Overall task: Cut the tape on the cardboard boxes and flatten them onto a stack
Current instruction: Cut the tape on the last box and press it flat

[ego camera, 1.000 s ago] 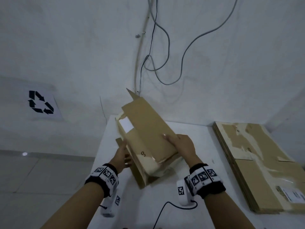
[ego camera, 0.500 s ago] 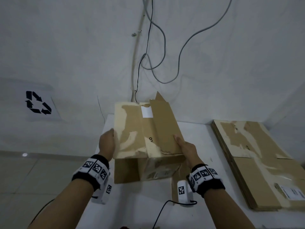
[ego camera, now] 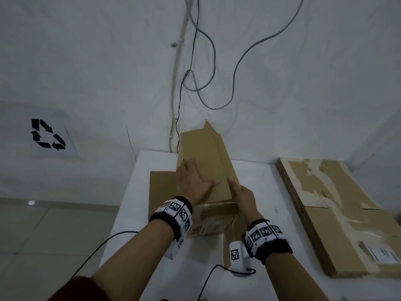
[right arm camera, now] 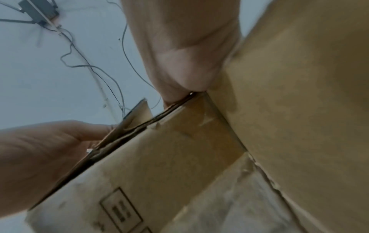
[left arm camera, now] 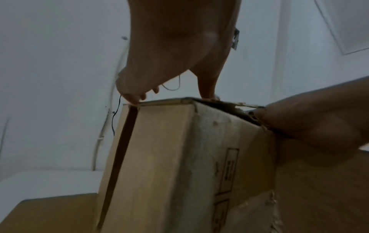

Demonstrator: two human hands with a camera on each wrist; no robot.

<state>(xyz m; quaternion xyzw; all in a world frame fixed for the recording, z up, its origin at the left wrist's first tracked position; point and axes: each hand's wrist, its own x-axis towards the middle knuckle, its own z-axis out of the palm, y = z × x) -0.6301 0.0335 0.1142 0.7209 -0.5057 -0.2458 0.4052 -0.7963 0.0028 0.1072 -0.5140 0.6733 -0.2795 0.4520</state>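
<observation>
A brown cardboard box (ego camera: 208, 161) stands on the white table (ego camera: 260, 177), with one flap (ego camera: 161, 192) spread flat on the table to its left. My left hand (ego camera: 193, 181) lies flat on the box's top panel, fingers spread, pressing on it. My right hand (ego camera: 240, 194) rests at the panel's right edge with fingers straight along it. In the left wrist view the left hand (left arm camera: 179, 55) touches the top edge of the box (left arm camera: 169, 157), with the right hand (left arm camera: 309, 123) at the corner. The right wrist view shows the right hand (right arm camera: 179, 47) against the box (right arm camera: 159, 157).
A stack of flattened boxes (ego camera: 338, 213) lies on the table's right side. Loose cables (ego camera: 217, 83) hang on the wall behind the box. A recycling sign (ego camera: 47, 135) is on the wall at left. A thin black wire (ego camera: 208, 279) crosses the table's near edge.
My left hand has moved from the box's left side onto its top panel. The box has turned, and its top panel now shows a plain face. My right hand stays at the right edge.
</observation>
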